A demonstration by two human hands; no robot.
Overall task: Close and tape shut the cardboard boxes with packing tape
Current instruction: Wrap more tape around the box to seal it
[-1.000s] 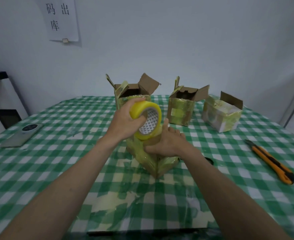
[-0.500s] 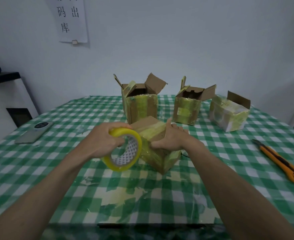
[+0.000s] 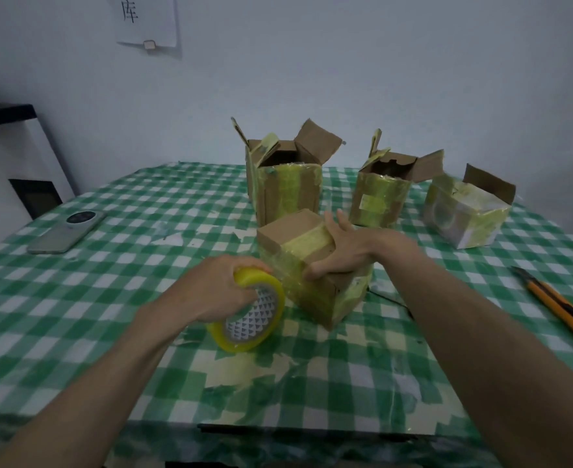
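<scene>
A small closed cardboard box (image 3: 298, 238) with a yellowish tape strip over its top sits mid-table. My right hand (image 3: 344, 246) lies on its top with fingers spread, thumb against the near side. My left hand (image 3: 221, 292) grips a yellow roll of packing tape (image 3: 251, 315), held low at the box's left side near the tablecloth. Clear tape runs from the roll onto the box's side. Behind stand three more boxes: a tall one with open flaps (image 3: 287, 187), a middle one with open flaps (image 3: 381, 194), and a right one (image 3: 465, 214) with one flap up.
An orange utility knife (image 3: 563, 314) lies at the right on the green checked tablecloth (image 3: 109, 298). A phone (image 3: 67, 231) lies at the left. A white cabinet (image 3: 11, 163) stands beyond the table's left edge. Old tape patches cover the cloth near the front edge.
My left hand brought the tape roll down from above the box to its left side near the table, drawing tape over the box. My right hand stayed pressing on the box top.
</scene>
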